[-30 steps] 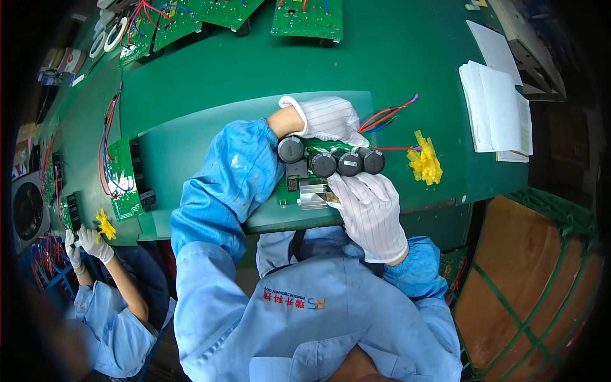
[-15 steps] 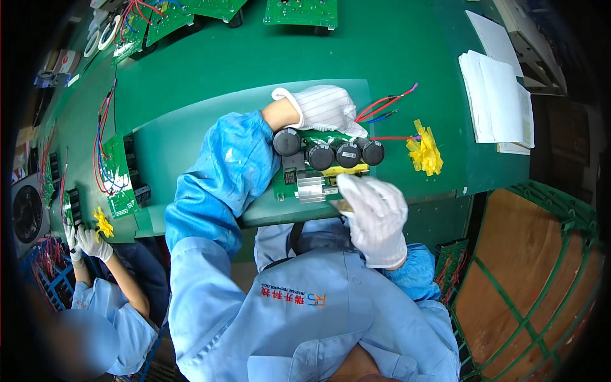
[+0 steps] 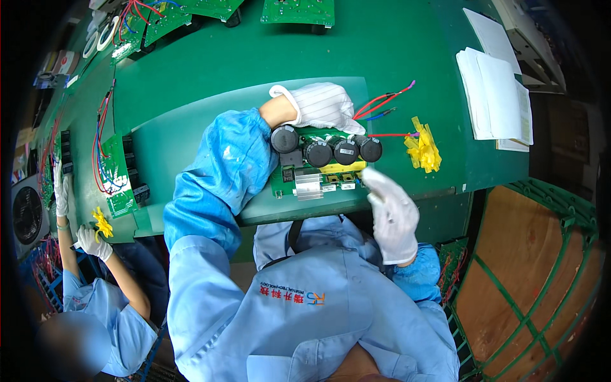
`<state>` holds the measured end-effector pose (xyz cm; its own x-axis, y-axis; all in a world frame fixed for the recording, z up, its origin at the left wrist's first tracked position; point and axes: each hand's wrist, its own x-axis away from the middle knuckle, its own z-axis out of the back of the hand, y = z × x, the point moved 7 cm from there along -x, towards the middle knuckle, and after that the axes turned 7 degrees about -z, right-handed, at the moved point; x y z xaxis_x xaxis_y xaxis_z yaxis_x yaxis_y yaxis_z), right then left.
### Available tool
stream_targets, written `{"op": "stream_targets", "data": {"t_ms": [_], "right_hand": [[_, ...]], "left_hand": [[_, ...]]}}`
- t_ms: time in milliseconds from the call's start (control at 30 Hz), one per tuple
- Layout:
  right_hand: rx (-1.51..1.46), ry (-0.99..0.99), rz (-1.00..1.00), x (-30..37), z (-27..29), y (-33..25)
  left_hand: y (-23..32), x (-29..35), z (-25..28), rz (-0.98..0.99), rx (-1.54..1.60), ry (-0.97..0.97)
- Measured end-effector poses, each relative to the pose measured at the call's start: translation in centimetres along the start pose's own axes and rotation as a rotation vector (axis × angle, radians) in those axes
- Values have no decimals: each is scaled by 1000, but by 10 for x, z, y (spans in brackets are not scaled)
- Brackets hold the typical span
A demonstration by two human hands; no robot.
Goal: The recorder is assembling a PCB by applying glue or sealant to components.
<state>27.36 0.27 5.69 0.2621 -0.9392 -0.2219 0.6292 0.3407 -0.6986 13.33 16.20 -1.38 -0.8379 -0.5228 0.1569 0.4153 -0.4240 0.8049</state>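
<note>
On green workbench: circuit board. At far edge: left gloved hand, grasp hidden, cannot tell. Beside near right corner: right gloved hand, fingers loosely bent, contents unclear. Probably stiff, top-heavy, fragile; hold by rim, sparing cylindrical capacitors.

Capacitor board: four upright black capacitors obstruct a low crossing of its far half; a silver heatsink stands toward its near edge.
Left sleeve: bars the way in from the board's left.
Left hand: covers the board's far edge; beyond it, open green tabletop offers a wide passage.
Red wires: jut out at the board's far right corner.
Yellow strips: piled right of the board, with free tabletop past them.
Right hand: occupies the board's near right corner.
Near table edge: a narrow open strip just before the board.
</note>
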Motion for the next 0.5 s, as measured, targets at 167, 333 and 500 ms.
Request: {"op": "stream_targets", "data": {"t_ms": [167, 333, 500], "right_hand": [[323, -52, -34, -9, 14, 26], [471, -211, 97, -16, 6, 30], [506, -355, 123, -23, 1, 29]], "left_hand": [[-10, 2, -2, -45, 29, 32], [-5, 0, 0, -70, 1, 34], [-9, 0, -2, -89, -12, 53]]}}
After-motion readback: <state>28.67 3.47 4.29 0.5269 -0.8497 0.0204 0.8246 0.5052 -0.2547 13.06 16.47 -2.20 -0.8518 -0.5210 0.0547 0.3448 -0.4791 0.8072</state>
